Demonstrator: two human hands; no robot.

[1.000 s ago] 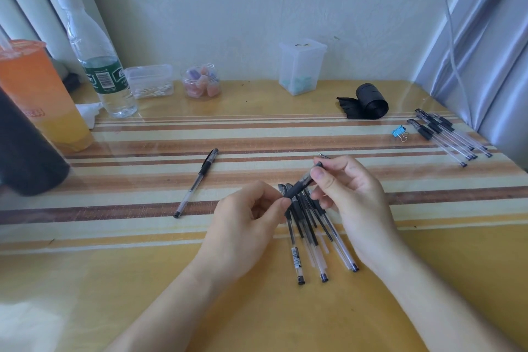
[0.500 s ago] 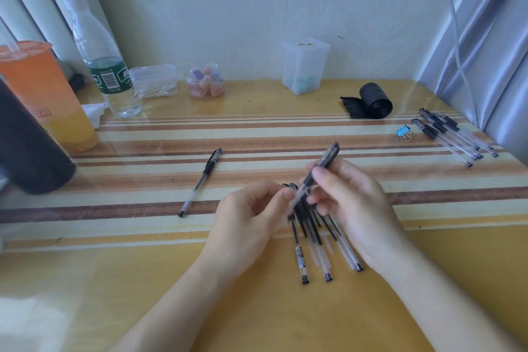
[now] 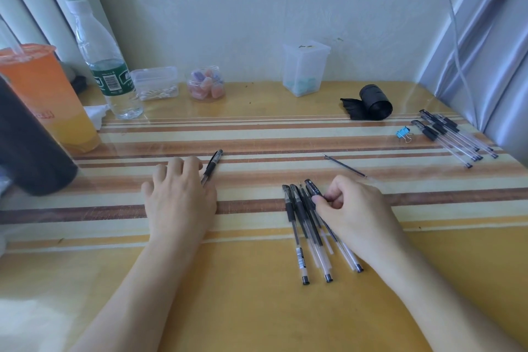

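Black-capped and clear-barrelled, the rightmost pen (image 3: 313,188) of the pile (image 3: 298,226) runs from its cap at 11 o'clock to its tail at 5 o'clock. Your right hand (image 3: 354,214) pinches it just behind the cap between curled thumb and forefinger, and the barrel passes under your palm. Your left hand (image 3: 180,200) rests with relaxed fingers on the single pen (image 3: 213,164), whose cap points to 1 o'clock beyond your fingertips.
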